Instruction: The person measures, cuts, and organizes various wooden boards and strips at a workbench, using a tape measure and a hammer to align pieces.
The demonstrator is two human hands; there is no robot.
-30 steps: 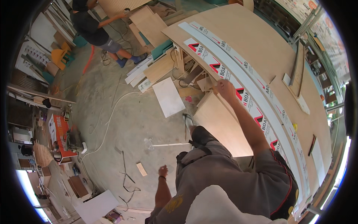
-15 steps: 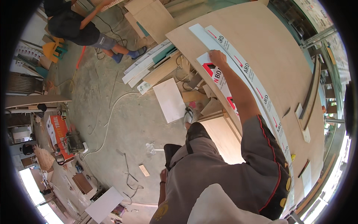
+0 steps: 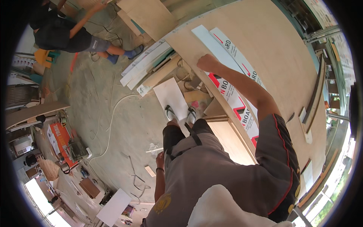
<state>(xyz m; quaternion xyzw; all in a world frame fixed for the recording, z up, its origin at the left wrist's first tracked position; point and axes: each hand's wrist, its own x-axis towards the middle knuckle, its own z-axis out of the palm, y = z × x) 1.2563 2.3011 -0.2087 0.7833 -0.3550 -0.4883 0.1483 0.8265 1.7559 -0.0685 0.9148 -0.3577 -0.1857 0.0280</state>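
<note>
My right hand [image 3: 208, 63] is closed in a fist over the far end of a white printed board strip [image 3: 227, 90] with red marks. Whatever is inside the fist is hidden. The strip lies along the left edge of a large plywood sheet [image 3: 280, 64]. Beside it are two more pale strips: a plain light-blue one [image 3: 213, 44] and a white printed one [image 3: 233, 51]. Low at my left side hangs my left hand [image 3: 160, 159], close to my shorts, its fingers mostly hidden.
My sandalled feet are by a white panel [image 3: 170, 94] on the floor. Stacked boards [image 3: 147, 62] lie left of the plywood. A cable [image 3: 110, 125] crosses the floor. Another person [image 3: 72, 36] stands at the far left. Curved dark strips [image 3: 317, 94] rest at the right.
My right hand has moved left, toward the plywood's edge. The printed strip under it has shifted slightly nearer to me. My left foot has come into view on the white panel.
</note>
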